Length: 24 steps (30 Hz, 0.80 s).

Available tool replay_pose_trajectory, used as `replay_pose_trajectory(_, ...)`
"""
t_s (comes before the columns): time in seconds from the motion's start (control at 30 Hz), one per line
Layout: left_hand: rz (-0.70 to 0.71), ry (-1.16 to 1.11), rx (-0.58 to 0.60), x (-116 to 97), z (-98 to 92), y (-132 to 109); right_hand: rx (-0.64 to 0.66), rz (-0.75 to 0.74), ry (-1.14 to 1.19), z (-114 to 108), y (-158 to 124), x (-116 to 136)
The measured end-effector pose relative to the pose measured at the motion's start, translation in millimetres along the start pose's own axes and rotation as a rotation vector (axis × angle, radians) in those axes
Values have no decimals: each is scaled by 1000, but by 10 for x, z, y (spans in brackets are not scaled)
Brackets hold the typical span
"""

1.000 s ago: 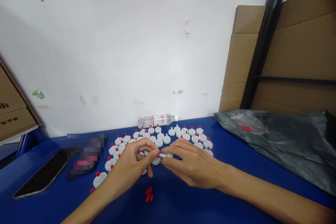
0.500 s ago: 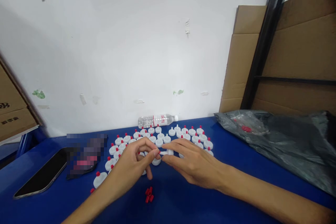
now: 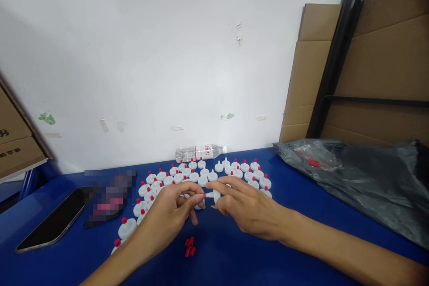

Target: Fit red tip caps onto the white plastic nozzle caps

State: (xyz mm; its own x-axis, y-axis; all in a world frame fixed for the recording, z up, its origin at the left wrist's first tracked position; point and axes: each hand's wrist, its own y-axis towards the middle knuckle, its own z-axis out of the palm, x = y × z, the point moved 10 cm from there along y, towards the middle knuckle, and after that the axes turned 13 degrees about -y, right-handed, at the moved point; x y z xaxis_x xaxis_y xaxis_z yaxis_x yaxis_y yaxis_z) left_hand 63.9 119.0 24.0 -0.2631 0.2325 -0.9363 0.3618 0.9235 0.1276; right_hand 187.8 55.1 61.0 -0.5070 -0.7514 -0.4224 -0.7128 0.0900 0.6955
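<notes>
My right hand (image 3: 246, 203) is closed around a white nozzle cap (image 3: 216, 195), its thin spout pointing left. Between the thumb and forefinger of my left hand (image 3: 179, 210) is a small red tip cap (image 3: 204, 195), mostly hidden by the fingers, right at the end of that spout. Below the hands lies a small pile of loose red tip caps (image 3: 190, 247). Around and behind the hands stand many white nozzle caps (image 3: 127, 228), most topped in red; a few in the middle, such as one bare nozzle cap (image 3: 212, 175), show plain white spouts.
A clear plastic bottle (image 3: 201, 152) lies against the wall. At the left are a phone (image 3: 53, 221) and a partly blurred dark packet (image 3: 112, 199). A grey plastic bag (image 3: 362, 174) covers the right of the blue table (image 3: 284, 250). Cardboard (image 3: 310, 71) leans behind.
My right fingers have shifted on the nozzle cap, showing more of its white body. My left pinch stays at the spout's end. The whole view has moved slightly.
</notes>
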Motion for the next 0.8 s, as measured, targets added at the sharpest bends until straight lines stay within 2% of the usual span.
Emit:
replay_pose_trajectory(0.17, 21, 57, 12, 11, 73, -35, -42, -21, -94, -15, 8, 67)
replay_pose_trajectory(0.33, 23, 70, 9, 4, 87, -53, -74, -27, -89, -27, -12, 103)
replay_pose_trajectory(0.57, 67, 82, 85, 2, 148, -64, -95, -64, -105, -82, 13, 190)
replay_pose_trajectory(0.8, 19, -39, 146, 77, 188, -70, -124, -73, -108, -99, 32, 220)
